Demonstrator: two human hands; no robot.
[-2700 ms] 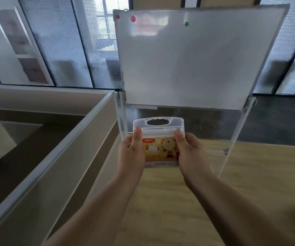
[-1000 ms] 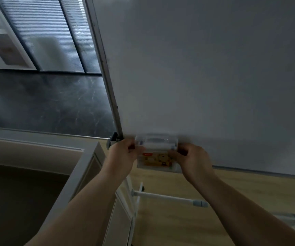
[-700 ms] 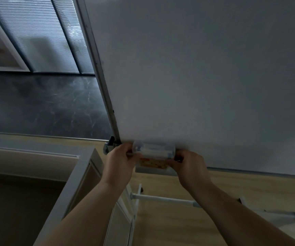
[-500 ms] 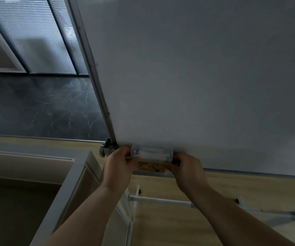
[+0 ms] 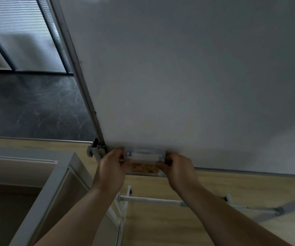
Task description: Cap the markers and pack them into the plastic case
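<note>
Plastic case [image 5: 144, 161] at bottom edge of whiteboard [image 5: 187, 77], apparently on its ledge; left hand [image 5: 110, 168] and right hand [image 5: 177, 170] each clamp 1 end; no markers visible; risk: narrow ledge, case tips off if released unbalanced.

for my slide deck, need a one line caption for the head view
Both hands, left and right, hold the plastic case at the whiteboard bottom edge.

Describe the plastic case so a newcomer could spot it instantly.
Find the big whiteboard and follow it to its bottom left corner. There the left hand and right hand hold the plastic case between them: clear, with an orange cartoon label.
</note>
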